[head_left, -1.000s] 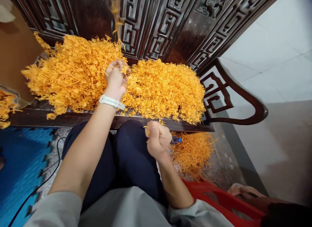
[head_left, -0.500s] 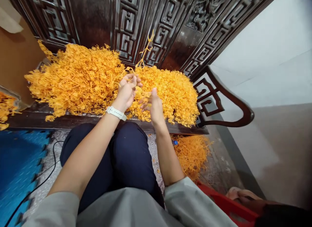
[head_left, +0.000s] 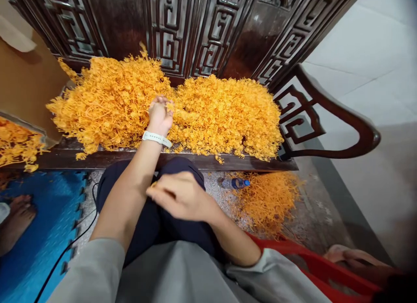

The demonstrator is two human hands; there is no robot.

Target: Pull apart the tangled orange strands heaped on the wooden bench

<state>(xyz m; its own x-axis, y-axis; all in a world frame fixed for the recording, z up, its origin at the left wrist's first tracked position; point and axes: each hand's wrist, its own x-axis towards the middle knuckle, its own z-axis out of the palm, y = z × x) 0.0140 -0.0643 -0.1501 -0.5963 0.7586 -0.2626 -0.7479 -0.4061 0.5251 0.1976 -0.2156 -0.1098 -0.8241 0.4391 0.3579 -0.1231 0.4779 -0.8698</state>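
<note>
My left hand, with a white watch on its wrist, is palm-up at the near side of the left heap of orange artificial flower sprigs. Its fingers curl round a small orange flower piece. To the right lies a second, finer heap of orange flower pieces. My right hand is over my lap, beside my left forearm. Its thumb and fingers are pinched together, with a tiny orange bit at the tips, too small to make out well.
The heaps lie on a dark wooden bench with a carved back and curved armrest. Below are a water bottle, a pile of orange stems and a red stool. At left are a cardboard box, blue mat, black cable and another person's foot.
My right hand has drawn back from the heaps to my lap and closed. My left hand has lowered slightly left; the bare branching stem above the heaps is gone from view. The view has shifted.
</note>
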